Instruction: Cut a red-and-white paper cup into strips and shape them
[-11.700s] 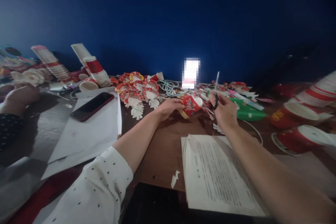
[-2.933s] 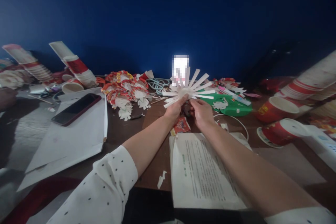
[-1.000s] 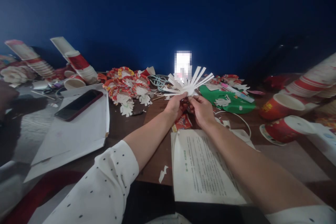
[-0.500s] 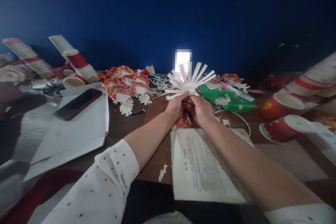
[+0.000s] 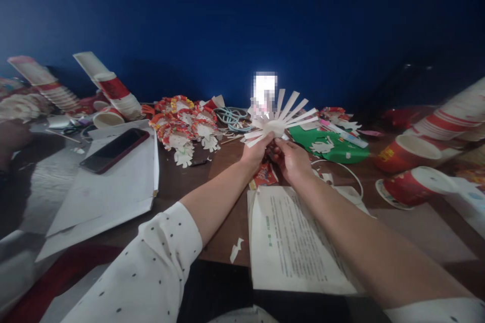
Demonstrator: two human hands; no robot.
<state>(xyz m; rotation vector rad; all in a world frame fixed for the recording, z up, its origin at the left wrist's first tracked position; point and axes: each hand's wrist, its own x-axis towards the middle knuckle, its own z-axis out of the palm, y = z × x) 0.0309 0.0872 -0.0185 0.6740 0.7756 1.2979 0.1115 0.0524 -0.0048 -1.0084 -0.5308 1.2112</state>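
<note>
The left hand (image 5: 256,154) grips the white paper fan (image 5: 275,128), with its thumb by the round middle. The right hand (image 5: 294,159) curls in at the fan's near edge, but it is too dark there to tell if the fingertips pinch it. The fan is held up over the far middle of the table (image 5: 232,222). A strip might bend or rip if a finger pulls too hard. I count one fan, one phone (image 5: 114,150) on the left, one booklet (image 5: 293,242) near, one green sheet (image 5: 335,155) far right.
</note>
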